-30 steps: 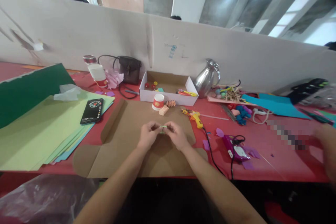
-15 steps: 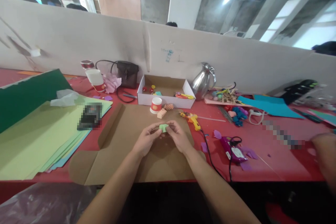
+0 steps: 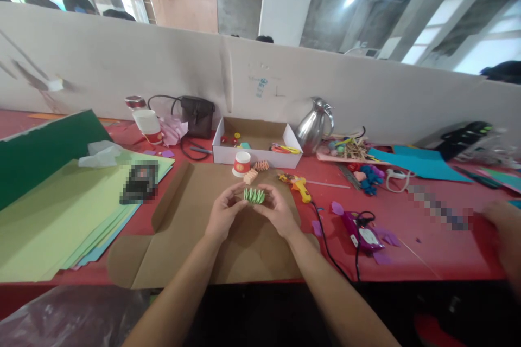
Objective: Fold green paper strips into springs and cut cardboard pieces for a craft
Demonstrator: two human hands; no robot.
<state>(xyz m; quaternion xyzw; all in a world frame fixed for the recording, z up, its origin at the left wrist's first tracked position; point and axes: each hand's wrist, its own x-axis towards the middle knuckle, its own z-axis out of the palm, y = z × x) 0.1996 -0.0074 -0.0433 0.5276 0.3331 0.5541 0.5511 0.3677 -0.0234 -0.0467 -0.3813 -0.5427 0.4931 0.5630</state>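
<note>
A small green accordion-folded paper strip [image 3: 254,195] is stretched out between my two hands above a flattened brown cardboard sheet [image 3: 191,227]. My left hand [image 3: 222,211] pinches its left end and my right hand [image 3: 277,210] pinches its right end. The zigzag pleats show between my fingertips. Two similar folded pieces, an orange one [image 3: 261,165] and a peach one [image 3: 250,175], lie on the cardboard just beyond, next to a small red and white paper cup [image 3: 242,163].
A white open box [image 3: 257,142] of craft bits stands behind, with a steel jug [image 3: 313,126] to its right. A yellow glue gun [image 3: 299,184] lies right of my hands. Green paper sheets [image 3: 61,206] lie left. Another person's hand [image 3: 502,227] is at far right.
The green paper was pressed into a compact wad between my fingers; now my hands have drawn slightly apart and the strip is pulled open into visible pleats.
</note>
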